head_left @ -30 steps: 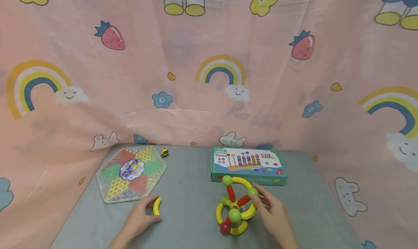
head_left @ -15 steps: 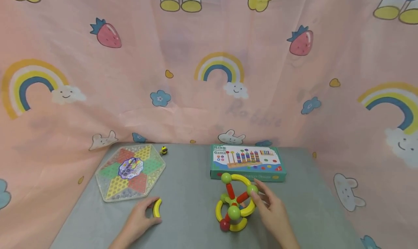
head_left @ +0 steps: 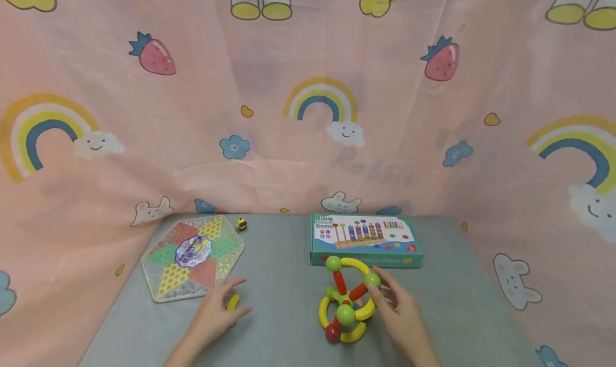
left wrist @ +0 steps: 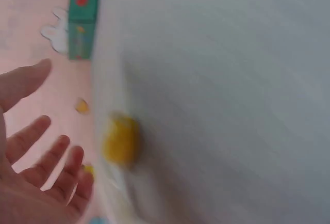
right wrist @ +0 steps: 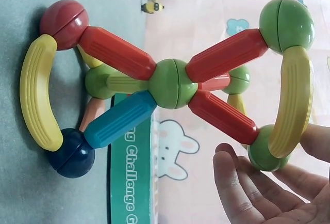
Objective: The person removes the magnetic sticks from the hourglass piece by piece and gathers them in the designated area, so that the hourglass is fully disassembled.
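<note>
My left hand (head_left: pixel 217 312) has its fingers and thumb spread apart around a curved yellow rod (head_left: pixel 233 304) on the grey table, gripping nothing. The left wrist view shows that spread hand (left wrist: pixel 49 157) apart from the blurred yellow rod (left wrist: pixel 121 140). Over on the right, a ball-and-rod building toy (head_left: pixel 345 303) stands on the table. It has red, blue and green straight rods, curved yellow rods and green, red and dark blue balls. My right hand (head_left: pixel 401 313) pinches an upper green ball (right wrist: pixel 267 149) of it between thumb and fingers; the thumb is partly hidden in the right wrist view.
Behind the toy lies a green Ring Challenge Game box (head_left: pixel 366 241). A hexagonal Chinese checkers board (head_left: pixel 192 257) lies back left, with a small black-and-yellow bee figure (head_left: pixel 241 224) beside it. A pink patterned cloth (head_left: pixel 269 185) hangs behind the table.
My left hand has let go of the curved yellow rod; its fingers and thumb have spread and the rod stays on the table. The right hand and the toy hold still.
</note>
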Demonstrator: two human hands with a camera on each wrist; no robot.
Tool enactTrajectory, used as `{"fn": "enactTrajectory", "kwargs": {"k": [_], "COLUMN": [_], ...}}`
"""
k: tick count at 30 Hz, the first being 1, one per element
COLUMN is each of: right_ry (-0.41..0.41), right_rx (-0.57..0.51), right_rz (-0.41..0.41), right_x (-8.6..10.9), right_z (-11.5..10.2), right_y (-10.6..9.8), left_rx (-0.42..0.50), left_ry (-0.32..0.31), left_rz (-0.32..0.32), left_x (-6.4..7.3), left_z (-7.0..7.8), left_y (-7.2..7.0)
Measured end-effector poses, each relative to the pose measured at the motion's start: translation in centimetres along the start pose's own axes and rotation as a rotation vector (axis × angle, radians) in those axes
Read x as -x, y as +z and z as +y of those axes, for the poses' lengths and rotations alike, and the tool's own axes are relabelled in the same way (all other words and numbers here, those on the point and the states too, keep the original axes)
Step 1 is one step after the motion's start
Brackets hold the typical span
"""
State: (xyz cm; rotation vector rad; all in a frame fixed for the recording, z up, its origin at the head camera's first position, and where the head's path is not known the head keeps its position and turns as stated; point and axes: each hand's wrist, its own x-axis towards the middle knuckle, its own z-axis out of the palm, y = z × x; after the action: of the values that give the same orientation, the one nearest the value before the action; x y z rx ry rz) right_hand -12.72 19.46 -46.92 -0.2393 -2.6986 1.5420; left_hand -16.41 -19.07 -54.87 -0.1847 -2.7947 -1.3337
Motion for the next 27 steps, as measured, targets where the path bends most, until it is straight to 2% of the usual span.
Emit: {"fn": "enactTrajectory", "kwargs": {"k": [4,6,8,10,13,18,21,27], "right_ry": [-0.002,-0.006,-0.004,0.006,0.023,0.038,0.044,0.062], "right_rx": [0.010,0.011,0.011,0.008,0.002,-0.022,-0.026,-0.023], "right_rz": [0.008,0.009,0.008,0.006,0.003,-0.001,-0.003,-0.012], "right_x": [0.0,0.0,0.1,0.2,0.2,0.2,0.2,0.4], "right_z": [-0.1,-0.1,-0.1,-0.2,-0.2,-0.2,-0.2,-0.6], "right_y": [0.1,0.2,0.2,0.2,0.2,0.2,0.2,0.1], "left_rx": [0.170,0.263,0.330,0.357,0.309,0.152,0.115,0.103], "left_ry": [0.137,0.192,0.194,0.177,0.191,0.294,0.323,0.293], "left_rz": [-0.048,-0.103,-0.173,-0.238,-0.287,-0.282,-0.316,-0.320], "left_x": [-1.5,-2.3,-3.1,-3.8,-5.0,-6.9,-7.4,-7.3], "left_z": [3.3,5.2,7.1,9.1,11.6,14.5,15.4,16.0], "left_y": [1.1,1.9,2.9,4.0,5.7,7.9,8.6,9.1]}}
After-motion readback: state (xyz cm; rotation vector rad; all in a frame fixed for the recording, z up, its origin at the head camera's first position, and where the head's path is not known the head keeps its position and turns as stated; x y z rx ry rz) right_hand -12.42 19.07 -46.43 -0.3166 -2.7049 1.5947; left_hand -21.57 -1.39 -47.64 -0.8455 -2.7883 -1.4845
